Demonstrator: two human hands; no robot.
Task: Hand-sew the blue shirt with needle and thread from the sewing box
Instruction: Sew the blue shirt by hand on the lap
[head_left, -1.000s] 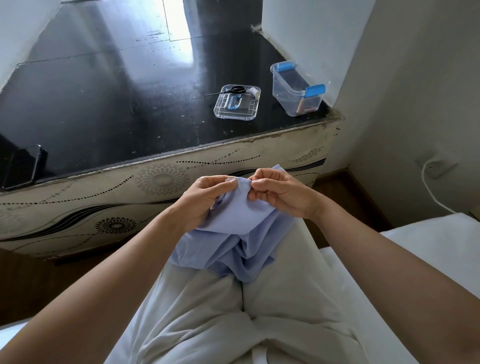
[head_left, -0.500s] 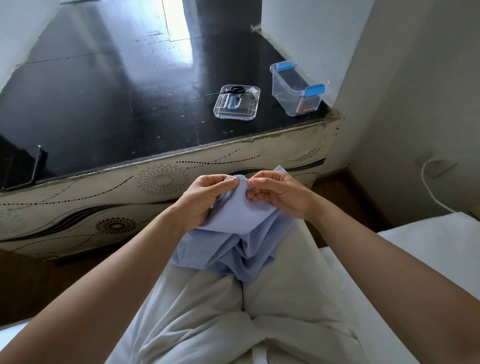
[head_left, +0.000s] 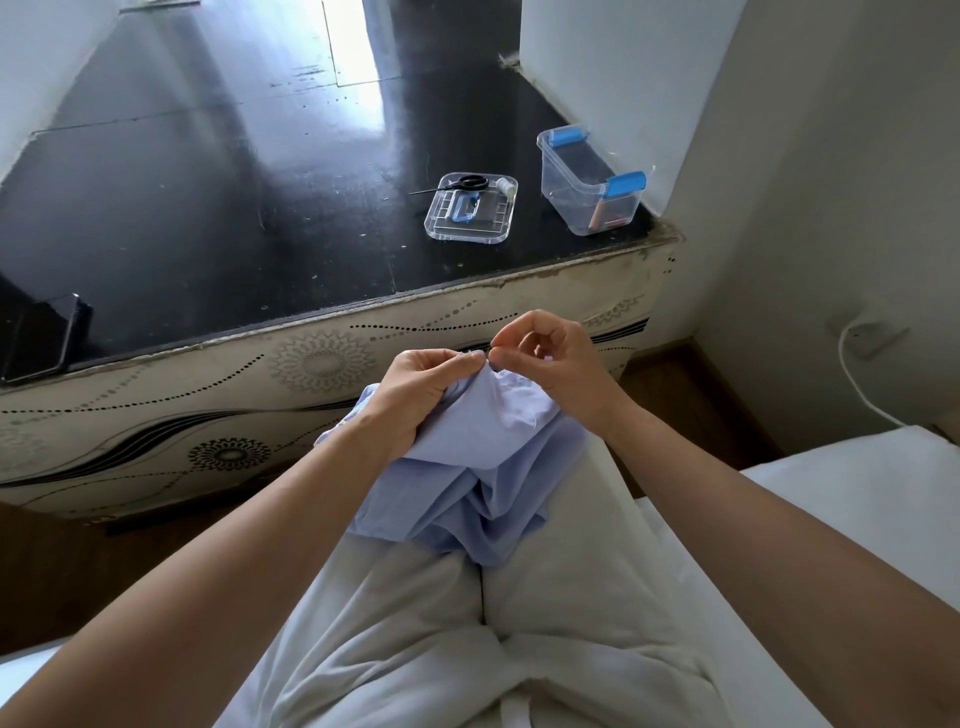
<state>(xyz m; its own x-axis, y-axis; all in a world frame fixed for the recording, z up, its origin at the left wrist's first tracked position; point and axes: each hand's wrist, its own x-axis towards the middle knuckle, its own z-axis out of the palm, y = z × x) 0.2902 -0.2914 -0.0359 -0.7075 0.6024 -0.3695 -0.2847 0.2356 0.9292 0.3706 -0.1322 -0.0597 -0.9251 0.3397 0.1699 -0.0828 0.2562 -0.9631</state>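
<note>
Plainly, a stitch is in hand: the shirt (head_left: 467, 473) lies bunched on the lap at six o'clock of the hands, and its upper fold is gripped by the left hand (head_left: 415, 395), fingers curled beneath and thumb pressed on top near the edge. Just at three o'clock of that thumb, the right hand (head_left: 550, 358) is held with thumb and forefinger pinched tight together at the fabric's edge, the other fingers loosely curled. What is pinched is too fine to be made out, though it is judged to be the needle. No thread can be traced. On the table (head_left: 234, 182), at twelve o'clock and well apart from the hands, the lid (head_left: 470, 221) is laid with scissors (head_left: 460, 184) and a spool (head_left: 506, 186) at its far rim, and the box (head_left: 589, 187) is set near it at three o'clock. A phone (head_left: 41, 332) is seen at nine o'clock by the table's edge. The sewing is judged to be under way, not finished. Next, the thread should be pulled through until snug, without puckering the cloth. The fold should be held taut so that the point can be set close beside the last stitch, clear of the fingers underneath.
</note>
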